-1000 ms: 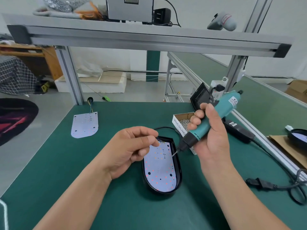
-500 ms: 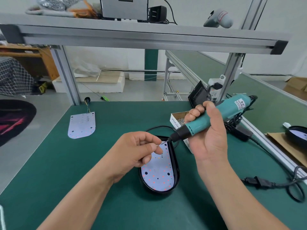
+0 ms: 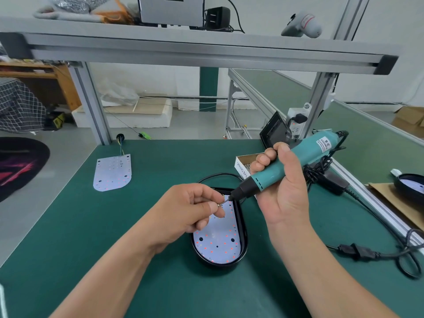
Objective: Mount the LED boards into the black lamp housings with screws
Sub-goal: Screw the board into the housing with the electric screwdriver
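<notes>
The board (image 3: 215, 245) lies seated in the black housing (image 3: 244, 237) on the bench (image 3: 119, 237), near end bare, far end under the hands. Just above that far end the left hand (image 3: 183, 210) pinches a small screw (image 3: 219, 204) between thumb and forefinger. The right hand (image 3: 284, 193) is wrapped round the teal driver (image 3: 296, 159), whose bit slants down and left to meet the screw at the fingertips. The likeliest slip is here: if the pinch lets go before the screw has seated on the bit, the screw could drop onto the board or roll into the gap at the rim. If the driver runs at this slant, the screw may go in crooked or the bit may skid across the board. A pressed trigger would also spin the bit right against the fingertips. Neither hand steadies the housing, so a sideways push could shift it. The board sits below the pinch and toward the person; whether the fingers touch it I cannot tell. The screw box (image 3: 241, 164) stands just behind the right hand, and a spare board (image 3: 112, 173) lies well apart, far left.
</notes>
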A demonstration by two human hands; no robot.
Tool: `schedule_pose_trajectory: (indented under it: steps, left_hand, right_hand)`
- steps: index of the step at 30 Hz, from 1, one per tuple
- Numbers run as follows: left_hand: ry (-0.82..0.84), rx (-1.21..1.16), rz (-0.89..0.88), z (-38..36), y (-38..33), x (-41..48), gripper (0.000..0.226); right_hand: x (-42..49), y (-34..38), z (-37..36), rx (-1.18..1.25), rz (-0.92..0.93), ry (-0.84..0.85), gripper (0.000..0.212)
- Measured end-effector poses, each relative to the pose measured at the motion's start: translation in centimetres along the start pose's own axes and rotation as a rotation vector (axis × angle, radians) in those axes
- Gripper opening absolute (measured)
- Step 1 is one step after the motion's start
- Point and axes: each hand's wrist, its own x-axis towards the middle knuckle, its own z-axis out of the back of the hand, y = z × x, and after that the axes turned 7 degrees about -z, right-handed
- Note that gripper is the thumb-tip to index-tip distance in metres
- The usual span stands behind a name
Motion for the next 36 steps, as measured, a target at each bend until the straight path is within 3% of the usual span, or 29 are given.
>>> schedule_pose_trajectory:
  steps: [27, 36]
  left_hand:
    - [-0.002, 0.069, -0.011, -0.31, -0.05, -0.10, 0.016]
    - [-0.067, 0.110, -0.038, -0.04, 0.42, 0.03, 0.027]
  right_hand:
    - [0.00, -0.69, 0.23, 0.007, -0.015, -0.094, 0.010]
    - [0.00, -0.57, 0.26, 0.021, -0.018, -0.094, 0.009]
